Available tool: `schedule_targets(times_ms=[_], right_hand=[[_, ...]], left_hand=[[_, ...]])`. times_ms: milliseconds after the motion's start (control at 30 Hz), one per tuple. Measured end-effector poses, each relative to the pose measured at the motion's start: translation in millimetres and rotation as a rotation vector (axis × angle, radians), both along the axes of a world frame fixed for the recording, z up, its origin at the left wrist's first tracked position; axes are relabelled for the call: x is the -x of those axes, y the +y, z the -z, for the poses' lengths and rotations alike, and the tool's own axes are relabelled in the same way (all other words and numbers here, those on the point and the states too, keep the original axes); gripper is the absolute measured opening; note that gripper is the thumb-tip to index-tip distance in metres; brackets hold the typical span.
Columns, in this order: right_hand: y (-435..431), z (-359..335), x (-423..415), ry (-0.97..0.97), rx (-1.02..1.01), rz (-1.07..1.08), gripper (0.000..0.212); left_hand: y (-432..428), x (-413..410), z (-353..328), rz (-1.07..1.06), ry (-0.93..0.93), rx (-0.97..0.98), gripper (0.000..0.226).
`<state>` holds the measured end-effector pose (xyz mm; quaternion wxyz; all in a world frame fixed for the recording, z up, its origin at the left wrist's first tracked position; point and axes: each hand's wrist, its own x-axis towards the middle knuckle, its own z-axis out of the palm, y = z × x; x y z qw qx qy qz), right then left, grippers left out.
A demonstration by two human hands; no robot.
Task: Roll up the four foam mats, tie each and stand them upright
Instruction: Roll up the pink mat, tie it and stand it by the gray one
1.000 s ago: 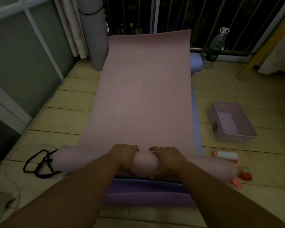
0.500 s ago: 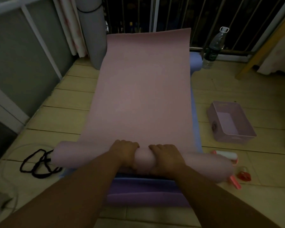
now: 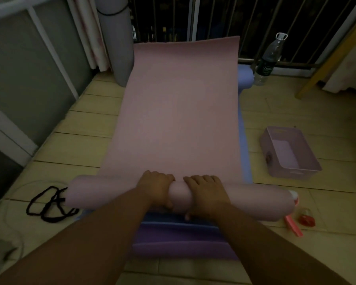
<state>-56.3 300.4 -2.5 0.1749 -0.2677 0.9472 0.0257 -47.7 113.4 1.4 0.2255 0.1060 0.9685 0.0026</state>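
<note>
pink mat (image 3: 179, 120): on floor, near end rolled, remainder flat over blue mat (image 3: 245, 157).
left hand (image 3: 156, 188): fingers curled over roll's middle.
right hand (image 3: 206, 192): likewise, just beside.
grey mat (image 3: 117, 42): rolled, upright, at pink mat's far-left corner.

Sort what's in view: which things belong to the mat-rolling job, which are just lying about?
Job: pink mat, gripped by left hand and right hand; blue mat and purple mat beneath; upright grey roll; black cord.
Lying about: water bottle, pink basket, pink-handled tool, red object.
</note>
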Motion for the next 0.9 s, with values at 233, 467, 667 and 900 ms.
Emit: schedule_targets(times_ms=[233,467,667,900], right_hand=[[-7,-14,12,-0.131,-0.053,0.095,0.08],[-7,-15,3,0.005,-0.016,-0.009,0.106],[-12,-16,8,-0.095,-0.045,0.053,0.081],[-1,-7,10,-0.085,-0.002,0.013,0.099]], left_hand=[[-7,-10,2,0.068,0.078,-0.036,0.107],[-10,-1,-7,-0.032,-0.009,-0.03,0.085],[-12,-12,1,0.026,0.06,-0.043,0.1],[-6,-11,6,-0.031,0.046,-0.034,0.089]])
